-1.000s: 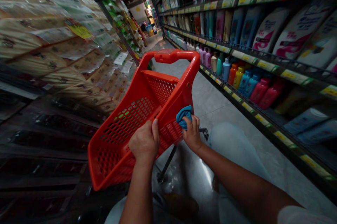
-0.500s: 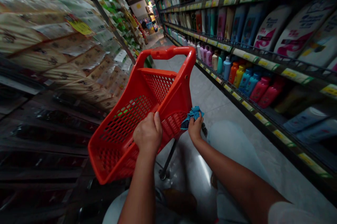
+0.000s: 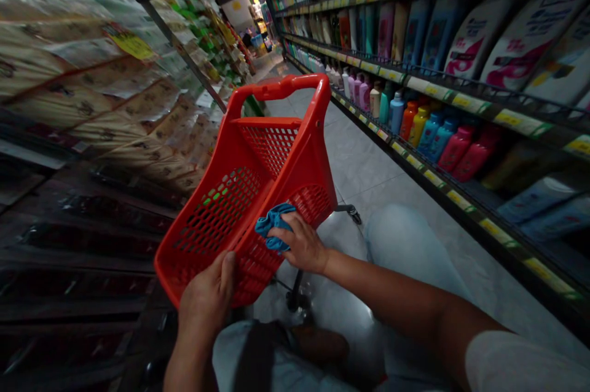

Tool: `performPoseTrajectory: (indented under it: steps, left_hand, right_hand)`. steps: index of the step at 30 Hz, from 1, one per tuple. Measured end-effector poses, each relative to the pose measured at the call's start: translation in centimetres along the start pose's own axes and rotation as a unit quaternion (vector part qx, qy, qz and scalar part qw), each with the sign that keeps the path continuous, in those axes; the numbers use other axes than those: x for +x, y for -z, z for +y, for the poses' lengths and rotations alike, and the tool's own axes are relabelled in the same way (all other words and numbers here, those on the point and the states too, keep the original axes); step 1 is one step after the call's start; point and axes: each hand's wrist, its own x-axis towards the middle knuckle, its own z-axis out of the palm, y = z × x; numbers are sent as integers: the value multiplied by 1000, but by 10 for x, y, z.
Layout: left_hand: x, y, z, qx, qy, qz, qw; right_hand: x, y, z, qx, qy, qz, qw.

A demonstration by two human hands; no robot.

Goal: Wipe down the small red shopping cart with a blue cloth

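A red plastic shopping cart (image 3: 255, 207) with perforated walls stands tilted in view before me. My left hand (image 3: 207, 287) grips its near rim toward the front left, thumb on top and fingers hidden behind the side wall. In my right hand (image 3: 302, 241) is a crumpled blue cloth (image 3: 276, 226), pressed against the outer face of the cart's near side, just below the rim. The cart's handle (image 3: 286, 85) rises at the far end, away from both hands. Below the basket, a caster wheel (image 3: 354, 215) shows at the right.
Shelves of bottles (image 3: 428, 128) with price-tag strips run along the right. Stacked packages (image 3: 101, 78) fill the left, beside a metal pole (image 3: 179, 48). Grey tiled floor (image 3: 354, 158) stretches down the aisle. My bent knee (image 3: 405, 244) is close to the cart's right.
My right hand has brought the blue cloth leftward from near the cart's right end to the middle of the near side. My left hand has slid down-left along the rim.
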Motion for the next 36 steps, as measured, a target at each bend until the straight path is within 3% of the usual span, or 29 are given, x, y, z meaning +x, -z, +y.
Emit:
performPoseTrajectory:
  steps: [1, 3, 5, 7, 9, 12, 15, 17, 19, 21, 23, 26, 28, 29, 31, 32, 33, 35, 36]
  left_hand:
    - [-1, -2, -1, -8, -8, -2, 1000]
    - [-3, -5, 0, -20, -21, 2, 1000]
    - [-4, -5, 4, -21, -30, 14, 999]
    - [-4, -5, 10, -9, -32, 25, 999]
    - [-3, -5, 16, 8, -33, 33, 999]
    - [-3, -4, 23, 39, -29, 52, 997]
    - [-4, -3, 31, 55, -25, 58, 996]
    - [-5, -3, 37, 63, -21, 55, 996]
    - [-6, -2, 44, 69, -19, 52, 996]
    - [-6, -2, 52, 71, -19, 52, 996]
    - [-6, -2, 58, 65, -20, 54, 996]
    - [-6, -3, 64, 51, -14, 47, 998]
    - [-6, -3, 64, 48, -7, 44, 998]
    - [-6, -3, 64, 51, -2, 46, 998]
    - [-7, -3, 64, 59, 0, 52, 997]
    - [-8, -3, 64, 64, 1, 54, 997]
    - [-8, -3, 64, 68, 1, 54, 996]
    - [-8, -2, 67, 75, 3, 51, 996]
    - [-8, -1, 69, 76, 5, 47, 996]
  right_hand:
    - [-4, 1, 14, -3, -22, 16, 1000]
    - [-6, 6, 48, -17, -165, 108, 980]
    - [-6, 7, 72, -27, -319, 208, 924]
    - [-8, -2, 73, -27, -383, 253, 888]
    - [-15, -19, 49, -19, -376, 244, 894]
    - [-27, -41, 5, 13, -313, 185, 932]
    - [-19, -33, 1, 42, -260, 135, 955]
    - [-1, -15, 21, 41, -312, 181, 932]
    - [20, 1, 36, 31, -388, 259, 884]
    - [32, 6, 28, 33, -389, 286, 875]
    - [27, -2, -4, 52, -308, 242, 919]
    - [-10, -23, -59, 75, -179, 96, 976]
    - [-35, -31, -69, 74, -98, 10, 992]
    - [-42, -32, -61, 74, -89, -14, 993]
    - [-43, -25, -26, 77, -164, 11, 983]
    - [-37, -20, -3, 76, -250, 63, 963]
    - [-30, -16, 20, 67, -353, 149, 921]
    - [-17, -12, 50, 50, -422, 208, 881]
    - [-15, -14, 54, 47, -439, 223, 869]
